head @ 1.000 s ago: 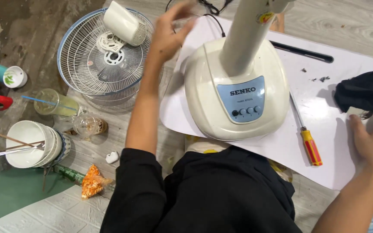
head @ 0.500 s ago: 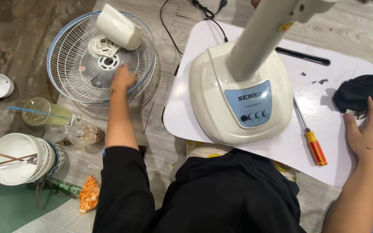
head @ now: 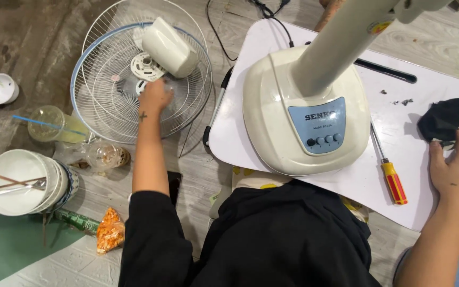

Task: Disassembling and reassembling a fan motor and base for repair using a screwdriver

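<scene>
Left hand: the left hand [head: 155, 98] lay on the wire fan guard [head: 102, 101], fingers curled down among small white plastic parts [head: 145, 66] at its hub; whether they gripped anything could not be told.
Right hand: the right hand [head: 455, 167] rested flat on the white board [head: 357, 183], fingers loose and spread, fingertips touching the black cloth [head: 447, 119]; nothing was clenched.
Fan guard: it sat on the floor left of the board, round, thin white wires with a blue rim, a cream motor housing [head: 168, 47] lying on its upper part.
Edges and room: bare floor showed between the guard and the board's left edge; the cloth sat near the board's right edge.
In the way: the cream fan base [head: 293, 127] with its slanted pole [head: 341, 40] filled the board's middle, between the two hands.
On the board: a screwdriver [head: 389, 170] with a red and yellow handle lay just beside the base, a long black strip [head: 386, 70] beyond it.
Floor clutter: a stack of white bowls [head: 19, 180] with chopsticks, a clear plastic cup [head: 51, 125] with a blue straw, and an orange snack packet [head: 110, 228] lay left of the arm.
</scene>
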